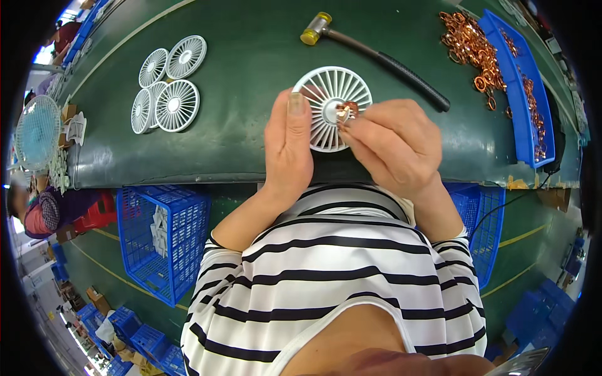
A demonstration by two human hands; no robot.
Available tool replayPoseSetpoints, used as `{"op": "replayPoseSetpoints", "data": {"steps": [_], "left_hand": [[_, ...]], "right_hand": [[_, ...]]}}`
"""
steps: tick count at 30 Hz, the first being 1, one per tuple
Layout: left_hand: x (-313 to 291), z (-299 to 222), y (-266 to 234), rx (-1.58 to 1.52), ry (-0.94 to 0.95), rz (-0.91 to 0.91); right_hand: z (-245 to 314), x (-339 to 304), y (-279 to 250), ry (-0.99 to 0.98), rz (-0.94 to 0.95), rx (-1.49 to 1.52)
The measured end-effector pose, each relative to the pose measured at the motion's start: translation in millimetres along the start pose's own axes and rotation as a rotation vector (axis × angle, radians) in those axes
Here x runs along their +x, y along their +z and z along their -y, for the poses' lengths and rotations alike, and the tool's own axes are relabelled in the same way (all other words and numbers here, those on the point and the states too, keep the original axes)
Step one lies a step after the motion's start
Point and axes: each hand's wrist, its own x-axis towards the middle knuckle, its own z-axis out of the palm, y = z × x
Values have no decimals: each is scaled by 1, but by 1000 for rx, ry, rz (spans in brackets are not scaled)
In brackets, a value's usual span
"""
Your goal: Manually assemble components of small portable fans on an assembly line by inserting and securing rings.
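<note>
My left hand (290, 143) grips the left edge of a round white fan grille (332, 80), its thumb lying over the rim. The grille is held above the near part of the green table, its spokes facing up. In front of the grille's hub, my right hand (398, 143) pinches a shiny copper ring (345, 114) between thumb and fingertips. Whether the ring touches the hub I cannot tell. Beyond the grille lies a hammer (376, 55) with yellow faces and a black grip.
Several white grilles (177, 105) lie on the green table (244, 44) at the left. A heap of copper rings (471, 47) is at the right, beside a blue tray (511, 94) holding more. A blue crate (164, 241) stands below the table's edge; another person (47, 210) is at far left.
</note>
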Motion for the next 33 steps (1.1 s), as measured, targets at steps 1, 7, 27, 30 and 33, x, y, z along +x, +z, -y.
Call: {"op": "replayPoseSetpoints", "data": {"steps": [1, 7, 27, 30, 33], "left_hand": [[-2, -3, 5, -1, 4, 9], [-5, 7, 14, 190, 155, -6], [-9, -18, 15, -150, -287, 396], [-4, -7, 18, 251, 77, 459], [2, -2, 21, 498, 309, 421]], "right_hand": [[2, -1, 2, 18, 23, 9], [8, -7, 5, 277, 178, -108], [-3, -32, -49, 214, 288, 212], [-10, -36, -62, 376, 264, 326], [-35, -42, -86, 729, 55, -54]]}}
